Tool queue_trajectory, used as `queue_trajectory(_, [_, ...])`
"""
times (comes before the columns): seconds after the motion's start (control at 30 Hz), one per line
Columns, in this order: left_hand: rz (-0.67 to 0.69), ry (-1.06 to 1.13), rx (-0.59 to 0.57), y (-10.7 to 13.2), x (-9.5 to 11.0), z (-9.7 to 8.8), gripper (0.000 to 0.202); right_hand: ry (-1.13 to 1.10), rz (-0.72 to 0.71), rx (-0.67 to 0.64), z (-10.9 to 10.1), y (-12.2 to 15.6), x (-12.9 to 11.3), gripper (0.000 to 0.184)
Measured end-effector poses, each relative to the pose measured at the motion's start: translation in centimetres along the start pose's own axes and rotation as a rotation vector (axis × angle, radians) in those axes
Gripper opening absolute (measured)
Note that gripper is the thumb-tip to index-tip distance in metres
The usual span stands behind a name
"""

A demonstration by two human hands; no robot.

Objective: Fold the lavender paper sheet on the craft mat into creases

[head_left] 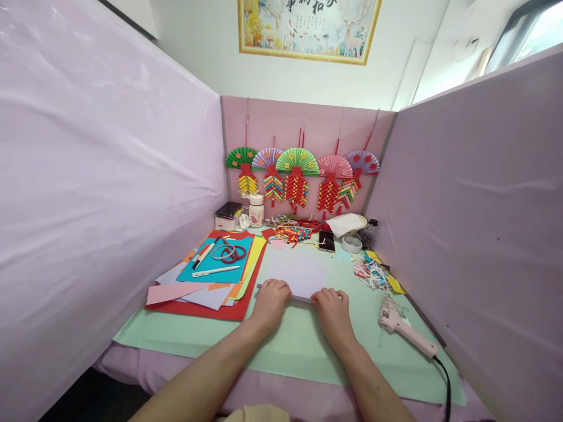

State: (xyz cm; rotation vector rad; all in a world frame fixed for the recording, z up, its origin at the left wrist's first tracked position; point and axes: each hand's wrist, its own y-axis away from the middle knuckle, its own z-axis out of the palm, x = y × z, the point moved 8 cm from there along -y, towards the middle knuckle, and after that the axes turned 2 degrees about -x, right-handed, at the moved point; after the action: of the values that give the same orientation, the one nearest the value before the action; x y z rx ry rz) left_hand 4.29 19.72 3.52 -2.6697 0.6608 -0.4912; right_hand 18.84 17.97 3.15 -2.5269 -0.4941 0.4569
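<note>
A pale lavender sheet of paper lies flat on the green table cover, straight in front of me. My left hand is closed on its near left edge, fingers curled over the paper. At the near right edge my right hand grips the same sheet in a like way. Between the two hands the near edge looks folded up into a narrow strip. The thumbs are mostly hidden under the hands.
Coloured paper with scissors and pens on top is at left. A hot glue gun with a cord lies right, near paper scraps. Behind are a phone, a tape roll, a bottle and hanging paper fans.
</note>
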Motion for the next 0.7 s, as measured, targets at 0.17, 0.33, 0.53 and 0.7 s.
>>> queue_trajectory(0.17, [-0.017, -0.006, -0.013, -0.1, -0.3, -0.1, 0.015, 0.006, 0.023, 0.002, -0.2, -0.1, 0.3, 0.017])
queue_trajectory(0.33, [-0.035, -0.01, -0.019, -0.1, -0.5, -0.4, 0.015, -0.009, 0.063, 0.035, -0.7, 0.0, 1.1, 0.022])
queue_trajectory(0.53, [-0.05, -0.001, -0.016, 0.0, -1.0, -0.5, 0.017, -0.074, 0.049, 0.024, -0.3, 0.0, 1.2, 0.02])
queue_trajectory(0.7, [-0.046, 0.006, -0.002, 0.1, -1.5, -0.4, 0.018, -0.091, 0.026, 0.027, 0.0, 0.2, 1.2, 0.02])
